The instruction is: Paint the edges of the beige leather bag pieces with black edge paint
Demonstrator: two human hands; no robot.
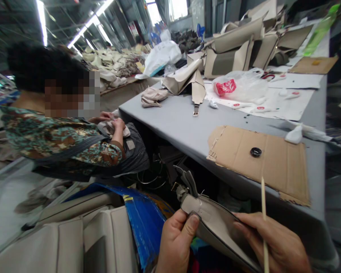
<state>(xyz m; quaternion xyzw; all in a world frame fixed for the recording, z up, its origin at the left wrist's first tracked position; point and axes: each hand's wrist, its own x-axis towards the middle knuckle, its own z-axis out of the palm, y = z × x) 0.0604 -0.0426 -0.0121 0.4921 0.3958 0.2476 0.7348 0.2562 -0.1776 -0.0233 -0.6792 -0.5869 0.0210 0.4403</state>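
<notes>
My left hand (176, 239) grips the near edge of a beige leather bag piece (213, 218), thumb pressed on its top face. My right hand (275, 242) rests against the same piece from the right and pinches a thin wooden stick (263, 212) that stands upright. A metal buckle and strap end (184, 184) stick out at the piece's far tip. Both hands are low at the front, just below the grey table (184, 125).
A cardboard sheet (275, 163) with a small black ring (255, 152) lies on the table edge. Farther back are beige bags (235, 49), a clear plastic bag (241, 86) and white paper. A person in a patterned shirt (59, 140) sits at left. Beige panels (74, 239) lie beside me.
</notes>
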